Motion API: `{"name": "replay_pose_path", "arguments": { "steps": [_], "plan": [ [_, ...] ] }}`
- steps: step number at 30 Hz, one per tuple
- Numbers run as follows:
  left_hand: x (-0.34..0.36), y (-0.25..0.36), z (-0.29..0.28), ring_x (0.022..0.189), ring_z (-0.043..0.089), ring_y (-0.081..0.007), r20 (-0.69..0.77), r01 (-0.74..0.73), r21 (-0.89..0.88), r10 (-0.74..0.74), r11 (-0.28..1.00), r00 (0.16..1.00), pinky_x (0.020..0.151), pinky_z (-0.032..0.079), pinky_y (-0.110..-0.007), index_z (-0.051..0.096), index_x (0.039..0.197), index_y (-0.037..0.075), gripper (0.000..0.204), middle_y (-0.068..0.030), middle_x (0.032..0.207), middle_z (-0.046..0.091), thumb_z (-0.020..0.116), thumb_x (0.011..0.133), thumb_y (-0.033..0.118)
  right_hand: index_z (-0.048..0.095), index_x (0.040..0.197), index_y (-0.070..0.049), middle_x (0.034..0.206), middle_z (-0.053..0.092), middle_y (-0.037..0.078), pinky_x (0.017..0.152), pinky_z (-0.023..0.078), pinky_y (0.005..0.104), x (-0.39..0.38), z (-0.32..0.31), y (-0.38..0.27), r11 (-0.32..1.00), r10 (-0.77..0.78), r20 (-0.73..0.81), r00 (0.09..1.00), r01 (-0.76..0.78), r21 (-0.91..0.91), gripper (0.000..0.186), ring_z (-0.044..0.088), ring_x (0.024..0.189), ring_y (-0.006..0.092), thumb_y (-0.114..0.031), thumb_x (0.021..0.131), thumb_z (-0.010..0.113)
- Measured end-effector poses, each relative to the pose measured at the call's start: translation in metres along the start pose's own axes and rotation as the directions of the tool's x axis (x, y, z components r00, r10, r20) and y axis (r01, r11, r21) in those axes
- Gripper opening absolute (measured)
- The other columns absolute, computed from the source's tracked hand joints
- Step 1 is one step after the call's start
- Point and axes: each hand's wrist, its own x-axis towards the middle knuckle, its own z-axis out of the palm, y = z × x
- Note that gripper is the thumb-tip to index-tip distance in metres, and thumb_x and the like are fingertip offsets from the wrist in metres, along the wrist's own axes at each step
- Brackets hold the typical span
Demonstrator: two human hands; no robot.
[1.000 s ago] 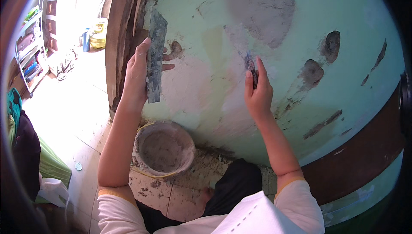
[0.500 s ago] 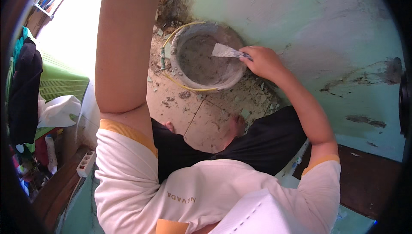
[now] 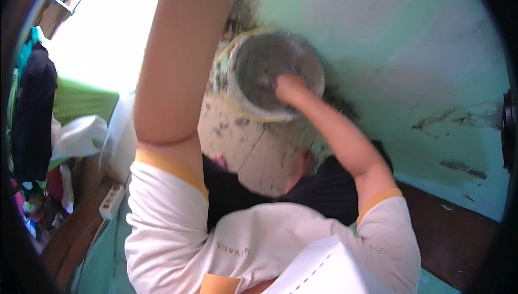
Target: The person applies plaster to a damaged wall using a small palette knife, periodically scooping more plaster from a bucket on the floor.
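A round grey bucket (image 3: 319,73), its rim crusted with mortar, stands on the tiled floor against the wall. Inside it lies grey mortar (image 3: 258,65). My right hand (image 3: 290,88) reaches down into the bucket, its fingers closed. The putty knife it grips is hidden by the hand and by motion blur; half a second ago its coated blade showed plainly. A yellow wire handle (image 3: 221,51) with a green grip hangs at the bucket's left side. My left arm (image 3: 183,56) stretches up past the top edge, so that hand is out of sight.
The green wall (image 3: 388,78) at the right has grey patches and damaged spots. Crumbs of debris dot the floor tiles (image 3: 232,143) around my bare feet. At the left are a green basket (image 3: 81,100) with dark cloth and a white power strip (image 3: 112,201).
My right hand has moved from the bucket's right rim down into it, taking the putty knife along. The whole view has shifted slightly, and my left arm stays raised.
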Motion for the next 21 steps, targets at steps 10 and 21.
{"name": "replay_pose_path", "arguments": {
  "steps": [10,21],
  "plan": [
    [0.033,-0.055,0.008,0.095,0.067,-0.0191,-0.188,-0.14,0.119,0.161,0.983,0.969,0.082,0.055,-0.035,0.052,0.134,-0.008,0.069,-0.0147,0.113,0.065,0.068,0.094,0.046,0.054,0.135,-0.002,0.12,0.065,0.01,0.09,0.051,0.0334,-0.145,-0.242,0.022,0.556,0.106,-0.904,0.415,0.729,0.4,0.038,0.063,0.112,0.0205,-0.013,0.099,0.061],
    [0.019,-0.079,0.037,0.101,0.068,-0.022,-0.257,-0.087,0.699,0.363,0.71,0.896,0.088,0.055,-0.034,0.045,0.138,-0.011,0.081,-0.0204,0.121,0.062,0.08,0.084,0.037,0.052,0.133,0.0,0.117,0.065,0.01,0.079,0.052,0.0315,-0.171,-0.29,-0.019,0.825,0.1,-0.925,0.366,0.489,0.282,0.055,0.063,0.103,0.0175,-0.014,0.085,0.076]
  ]
}}
